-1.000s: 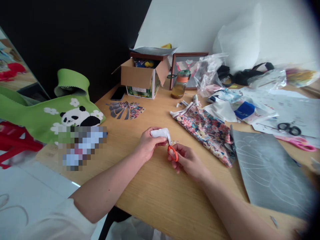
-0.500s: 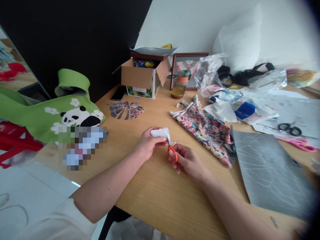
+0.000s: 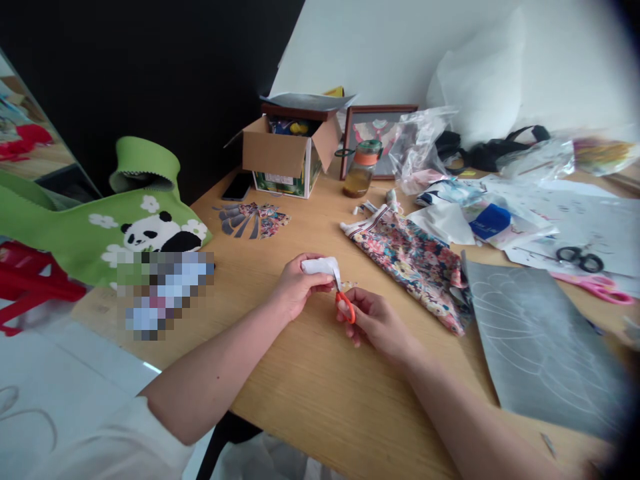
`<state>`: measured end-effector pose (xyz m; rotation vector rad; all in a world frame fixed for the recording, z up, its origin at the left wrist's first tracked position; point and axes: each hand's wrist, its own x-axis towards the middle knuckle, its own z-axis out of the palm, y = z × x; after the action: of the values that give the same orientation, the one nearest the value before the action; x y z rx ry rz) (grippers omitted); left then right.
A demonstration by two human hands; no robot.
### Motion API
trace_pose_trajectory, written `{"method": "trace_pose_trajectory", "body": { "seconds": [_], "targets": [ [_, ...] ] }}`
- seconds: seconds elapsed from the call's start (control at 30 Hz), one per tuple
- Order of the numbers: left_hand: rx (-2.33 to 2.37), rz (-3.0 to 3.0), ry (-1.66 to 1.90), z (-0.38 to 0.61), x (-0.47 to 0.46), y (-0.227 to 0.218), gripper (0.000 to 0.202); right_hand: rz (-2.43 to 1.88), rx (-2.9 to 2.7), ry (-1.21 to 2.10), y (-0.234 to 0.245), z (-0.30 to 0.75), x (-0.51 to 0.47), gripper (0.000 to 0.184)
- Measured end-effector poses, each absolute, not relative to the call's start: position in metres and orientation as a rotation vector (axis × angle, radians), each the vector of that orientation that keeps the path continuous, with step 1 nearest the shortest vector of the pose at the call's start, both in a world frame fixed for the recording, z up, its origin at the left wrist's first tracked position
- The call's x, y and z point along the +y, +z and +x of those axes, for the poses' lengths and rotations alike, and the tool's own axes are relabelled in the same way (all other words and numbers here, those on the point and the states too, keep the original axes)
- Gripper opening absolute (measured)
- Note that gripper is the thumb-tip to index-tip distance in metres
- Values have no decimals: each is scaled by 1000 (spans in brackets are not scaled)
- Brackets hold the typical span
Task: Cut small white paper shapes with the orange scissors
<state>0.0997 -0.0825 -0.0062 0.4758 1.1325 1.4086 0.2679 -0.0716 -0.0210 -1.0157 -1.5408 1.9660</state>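
Observation:
My left hand (image 3: 299, 288) pinches a small white piece (image 3: 320, 266), paper or cloth, I cannot tell which, above the middle of the table. In my right hand (image 3: 369, 315) are orange-handled scissors (image 3: 346, 307), fingers closed round the handles. The blades point up and away, touching the right edge of the white piece. Small scraps (image 3: 350, 285) lie on the wood just beyond the scissors. To the right of my hands rests a folded floral fabric (image 3: 407, 263).
A grey sheet with white line drawings (image 3: 535, 340) lies at right, near pink scissors (image 3: 607, 288) and black scissors (image 3: 580, 258). Fan-shaped cut pieces (image 3: 255, 220), a phone (image 3: 237, 187), a cardboard box (image 3: 275, 150) and a bottle (image 3: 360, 173) are farther back. A green panda bag (image 3: 150, 213) sits left.
The loose strip at the right edge of the white piece no longer stands out, and the scissor blades look closer together. Both hands stay in nearly the same place.

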Motion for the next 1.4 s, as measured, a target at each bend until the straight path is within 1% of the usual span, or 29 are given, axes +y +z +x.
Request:
{"method": "trace_pose_trajectory", "body": {
  "seconds": [0.53,0.8,1.4],
  "targets": [
    [1111,471,1404,97,-81,-7,42,-1041,-1550,1943,-22,268,-73,47],
    [1147,499,1387,99,-82,-6,39,-1023,-1554,1974,-17,267,-73,50],
    [1151,507,1381,98,-82,-7,42,-1026,-1584,1957,-20,268,-72,50]
  ]
}}
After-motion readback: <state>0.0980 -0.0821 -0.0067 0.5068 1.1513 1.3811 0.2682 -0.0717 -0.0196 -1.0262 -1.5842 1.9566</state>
